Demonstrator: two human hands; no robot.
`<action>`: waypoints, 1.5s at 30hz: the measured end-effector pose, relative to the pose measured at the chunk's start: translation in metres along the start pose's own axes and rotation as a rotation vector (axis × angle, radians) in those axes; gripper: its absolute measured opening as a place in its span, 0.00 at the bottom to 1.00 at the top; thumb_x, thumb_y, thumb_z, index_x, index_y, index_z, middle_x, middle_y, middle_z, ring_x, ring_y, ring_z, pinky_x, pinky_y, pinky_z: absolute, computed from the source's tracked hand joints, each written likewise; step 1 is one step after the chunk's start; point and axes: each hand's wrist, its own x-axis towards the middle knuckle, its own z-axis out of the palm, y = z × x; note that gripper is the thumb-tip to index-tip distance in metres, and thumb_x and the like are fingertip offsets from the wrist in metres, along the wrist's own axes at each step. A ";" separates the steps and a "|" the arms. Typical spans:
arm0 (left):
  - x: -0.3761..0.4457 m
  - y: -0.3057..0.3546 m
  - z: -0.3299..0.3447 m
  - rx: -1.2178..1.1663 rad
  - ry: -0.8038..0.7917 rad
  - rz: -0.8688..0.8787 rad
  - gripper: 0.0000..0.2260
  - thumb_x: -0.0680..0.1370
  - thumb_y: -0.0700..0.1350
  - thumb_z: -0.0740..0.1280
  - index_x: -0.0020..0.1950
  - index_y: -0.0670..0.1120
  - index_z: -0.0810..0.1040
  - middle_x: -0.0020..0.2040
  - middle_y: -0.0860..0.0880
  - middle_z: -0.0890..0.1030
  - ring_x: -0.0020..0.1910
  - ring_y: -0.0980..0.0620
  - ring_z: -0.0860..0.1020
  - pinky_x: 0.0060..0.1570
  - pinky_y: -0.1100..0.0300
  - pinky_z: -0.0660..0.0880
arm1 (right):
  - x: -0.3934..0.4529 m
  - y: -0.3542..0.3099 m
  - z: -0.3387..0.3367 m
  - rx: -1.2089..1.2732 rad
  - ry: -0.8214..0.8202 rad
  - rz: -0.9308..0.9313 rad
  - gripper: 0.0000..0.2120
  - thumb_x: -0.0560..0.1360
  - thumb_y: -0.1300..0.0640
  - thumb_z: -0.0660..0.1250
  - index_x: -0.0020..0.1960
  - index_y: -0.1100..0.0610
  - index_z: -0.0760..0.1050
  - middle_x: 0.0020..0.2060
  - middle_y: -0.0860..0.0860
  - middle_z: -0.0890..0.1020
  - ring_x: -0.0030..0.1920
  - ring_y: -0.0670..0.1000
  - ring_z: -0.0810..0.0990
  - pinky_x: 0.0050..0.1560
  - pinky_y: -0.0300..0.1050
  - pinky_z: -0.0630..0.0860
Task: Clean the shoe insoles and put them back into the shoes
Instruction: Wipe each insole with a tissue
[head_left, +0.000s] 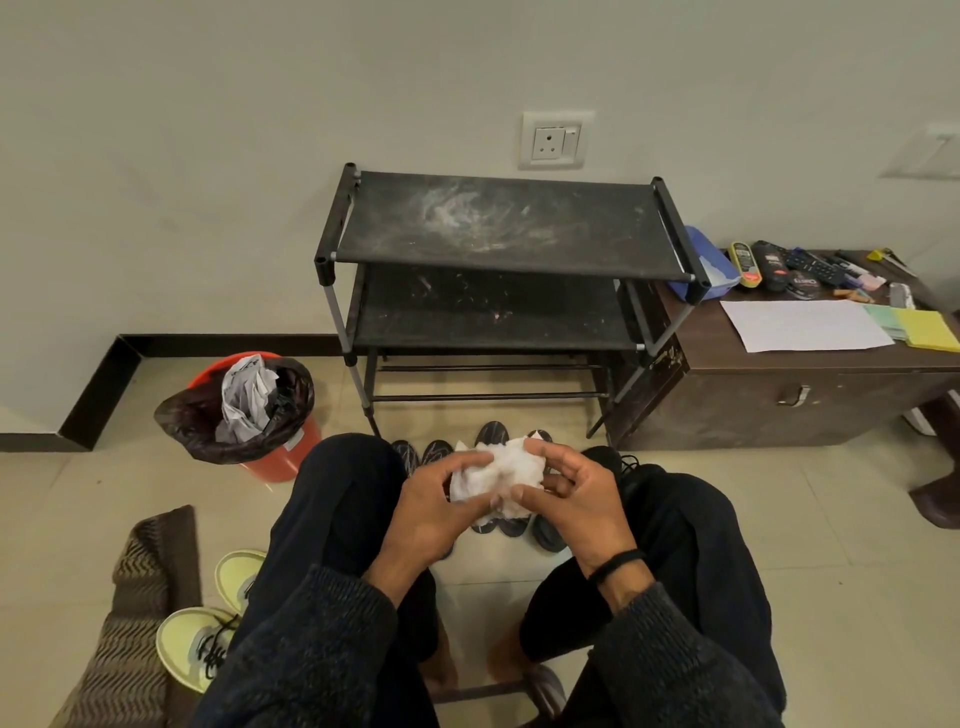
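Observation:
A crumpled white tissue wad (497, 478) is held between both hands above the floor. My left hand (435, 512) grips its left side and my right hand (576, 501) pinches its right side. Several dark grey insoles (435, 453) lie side by side on the tiles beneath the hands, partly hidden by them. A black laced shoe (631, 467) rests by my right knee. A pair of pale yellow-green shoes (208, 629) sits at my lower left.
A dusty black two-shelf shoe rack (498, 234) stands against the wall ahead. An orange bin (244, 415) with a black liner and crumpled paper is on the left. A brown chest (779, 395) with remotes and papers is on the right. A brown knit cloth (140, 597) lies at lower left.

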 end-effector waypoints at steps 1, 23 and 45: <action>0.000 -0.002 0.000 0.110 0.034 0.043 0.17 0.73 0.44 0.78 0.61 0.53 0.83 0.53 0.60 0.82 0.51 0.64 0.79 0.49 0.67 0.79 | 0.000 0.002 -0.001 -0.078 0.001 -0.014 0.25 0.68 0.70 0.78 0.61 0.55 0.80 0.52 0.50 0.86 0.50 0.49 0.86 0.49 0.47 0.84; -0.005 -0.001 0.018 -0.231 -0.009 -0.316 0.15 0.84 0.51 0.61 0.54 0.44 0.85 0.50 0.46 0.87 0.49 0.52 0.85 0.49 0.60 0.82 | -0.007 0.013 0.031 -0.703 0.066 -0.336 0.04 0.75 0.54 0.74 0.46 0.51 0.80 0.44 0.42 0.79 0.45 0.41 0.78 0.48 0.39 0.79; 0.058 -0.036 0.029 -0.173 0.136 -0.381 0.09 0.82 0.47 0.65 0.54 0.46 0.83 0.43 0.47 0.86 0.38 0.52 0.83 0.39 0.59 0.77 | 0.044 0.012 -0.007 -0.019 0.191 0.257 0.14 0.76 0.72 0.67 0.50 0.53 0.79 0.48 0.57 0.85 0.45 0.56 0.87 0.41 0.54 0.85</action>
